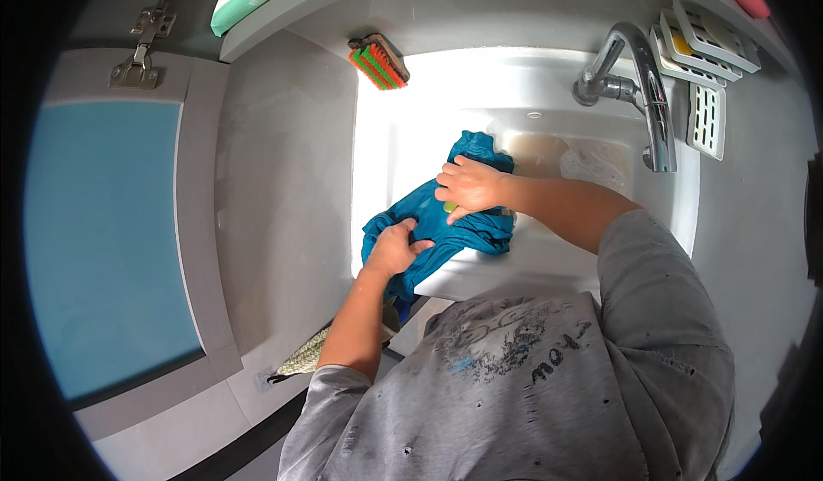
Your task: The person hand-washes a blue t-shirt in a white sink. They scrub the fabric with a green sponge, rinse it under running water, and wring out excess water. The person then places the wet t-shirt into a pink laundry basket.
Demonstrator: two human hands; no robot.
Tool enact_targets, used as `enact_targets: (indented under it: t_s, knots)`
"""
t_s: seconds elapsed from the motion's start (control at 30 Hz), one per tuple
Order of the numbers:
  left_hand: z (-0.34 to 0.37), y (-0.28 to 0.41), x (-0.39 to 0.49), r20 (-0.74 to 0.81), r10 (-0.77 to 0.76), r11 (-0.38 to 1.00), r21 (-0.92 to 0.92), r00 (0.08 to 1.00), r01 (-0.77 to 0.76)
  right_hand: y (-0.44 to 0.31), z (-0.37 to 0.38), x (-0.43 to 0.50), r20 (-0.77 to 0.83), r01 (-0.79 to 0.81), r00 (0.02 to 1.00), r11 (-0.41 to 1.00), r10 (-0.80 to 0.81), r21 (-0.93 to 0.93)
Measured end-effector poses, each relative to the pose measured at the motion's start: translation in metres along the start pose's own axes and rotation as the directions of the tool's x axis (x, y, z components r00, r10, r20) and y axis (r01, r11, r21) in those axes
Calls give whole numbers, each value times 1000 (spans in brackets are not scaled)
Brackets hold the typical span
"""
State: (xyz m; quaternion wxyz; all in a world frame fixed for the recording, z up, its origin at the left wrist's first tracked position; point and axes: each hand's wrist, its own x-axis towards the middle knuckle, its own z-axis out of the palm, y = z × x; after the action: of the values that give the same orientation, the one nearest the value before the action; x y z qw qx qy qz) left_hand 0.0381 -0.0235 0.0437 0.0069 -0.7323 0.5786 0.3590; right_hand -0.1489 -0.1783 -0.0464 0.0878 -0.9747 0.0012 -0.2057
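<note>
A wet teal garment point(427, 201) lies bunched over the sloping left part of a white sink point(379, 153), and one fold hangs over its front edge. My left hand point(393, 248) holds the cloth near the sink's front left, thumb and forefinger apart on the fabric. Farther back, my right hand point(472, 185) presses on the garment with a small green object point(451, 206), perhaps a bar of soap, under its palm. Most of that object is hidden by the hand. Cloudy, sudsy water point(595, 163) stands in the basin to the right.
A scrub brush point(379, 63) with orange and green bristles rests at the back left corner. A chrome faucet point(656, 108) arches over the basin's right side. White slotted soap dishes point(706, 117) hang at the right. A blue-panelled cabinet door point(109, 236) stands at the left.
</note>
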Motion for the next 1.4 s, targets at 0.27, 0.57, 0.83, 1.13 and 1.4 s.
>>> enact_targets:
  t_s: [0.27, 0.57, 0.83, 1.13, 1.4]
  knots:
    - [-73, 0, 35, 49, -78, 996, -40, 996, 80, -24, 28, -22, -137, -391, 889, 881, 436, 266]
    - [-157, 26, 76, -803, -156, 956, 24, 575, 292, -17, 2, -99, 124, -836, 269, 168, 955, 523]
    - [-48, 14, 30, -342, 406, 851, 480, 847, -214, 45, 7, -64, 257, -783, 554, 391, 792, 484]
    - [42, -21, -40, -335, 383, 910, 298, 861, -289, 43, -60, 75, -31, -674, 642, 583, 766, 455]
    - [58, -51, -74, -505, 102, 955, 292, 857, 59, -107, 33, 58, -141, -325, 906, 869, 400, 374]
